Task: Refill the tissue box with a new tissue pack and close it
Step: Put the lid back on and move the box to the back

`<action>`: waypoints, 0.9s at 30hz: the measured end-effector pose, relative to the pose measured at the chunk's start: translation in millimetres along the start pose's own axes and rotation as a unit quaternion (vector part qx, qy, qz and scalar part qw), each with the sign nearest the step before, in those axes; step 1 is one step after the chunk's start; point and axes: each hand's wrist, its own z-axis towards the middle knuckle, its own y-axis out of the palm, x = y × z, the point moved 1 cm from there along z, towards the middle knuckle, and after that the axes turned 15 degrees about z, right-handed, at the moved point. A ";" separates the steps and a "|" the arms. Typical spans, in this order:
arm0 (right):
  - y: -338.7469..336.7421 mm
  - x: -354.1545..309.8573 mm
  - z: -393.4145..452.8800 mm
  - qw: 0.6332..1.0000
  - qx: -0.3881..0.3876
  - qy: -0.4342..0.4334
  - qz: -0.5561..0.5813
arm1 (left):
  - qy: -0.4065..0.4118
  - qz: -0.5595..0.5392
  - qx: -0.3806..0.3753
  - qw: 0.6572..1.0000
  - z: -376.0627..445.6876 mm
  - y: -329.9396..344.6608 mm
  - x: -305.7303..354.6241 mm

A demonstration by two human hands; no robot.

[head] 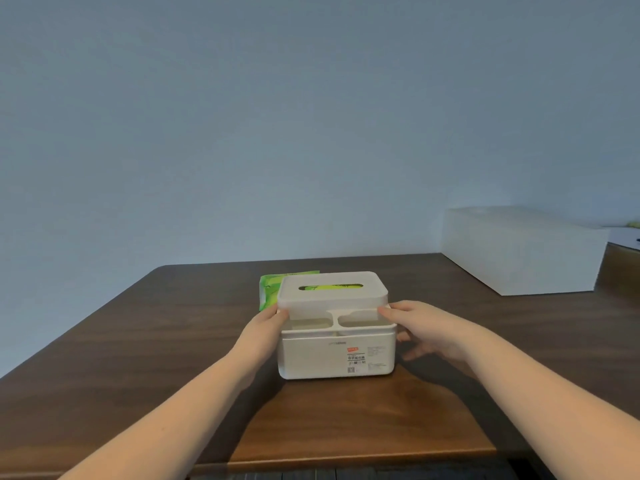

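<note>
Left hand [268, 322] and right hand [420, 329] pinch the white lid [332, 293] by its ends, raised over the tissue box [337, 355]. Risk: the lid may seat skewed, or snag the green tissue pack [272, 289] behind, if lowered unevenly.

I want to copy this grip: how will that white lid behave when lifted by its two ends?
The lid looks like thin rigid plastic, so probably light and stiff. Its smooth sides may slip under the left hand and right hand. Uneven lifting could tilt it.
</note>
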 end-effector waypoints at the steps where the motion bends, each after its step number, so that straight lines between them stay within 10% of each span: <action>1: 0.4 2.9 -1.9 1.000 0.003 0.004 0.019 | -0.001 -0.016 0.008 1.000 -2.9 2.0 0.7; 27: 16.5 11.5 -14.4 0.998 0.049 0.004 0.045 | -0.053 -0.064 0.026 0.996 -11.4 10.6 0.7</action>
